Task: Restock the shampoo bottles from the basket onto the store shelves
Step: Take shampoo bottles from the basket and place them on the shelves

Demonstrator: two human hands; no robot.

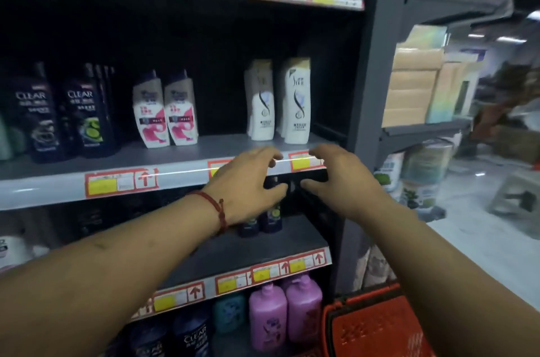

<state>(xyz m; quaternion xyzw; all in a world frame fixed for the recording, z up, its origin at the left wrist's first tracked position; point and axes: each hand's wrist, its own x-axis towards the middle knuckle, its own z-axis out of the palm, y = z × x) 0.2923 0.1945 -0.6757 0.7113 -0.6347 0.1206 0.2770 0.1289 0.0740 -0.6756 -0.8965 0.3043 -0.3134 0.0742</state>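
Left hand [248,181] and right hand [342,181] were at the shelf [181,172] edge, fingers [263,153] half-curled by something dark, grip unclear. Gaps showed up there; basket [377,324] sat below, contents hidden.

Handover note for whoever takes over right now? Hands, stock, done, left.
Left hand: fingers curled, at the middle shelf front edge; can't tell if it holds anything.
Right hand: same, beside it.
Dark bottles stand on the lower shelf, behind the hands.
Red basket is low at right; no bottles visible in it.
Done: both shelves carry stock. Left: check the basket, fill bare shelf space.
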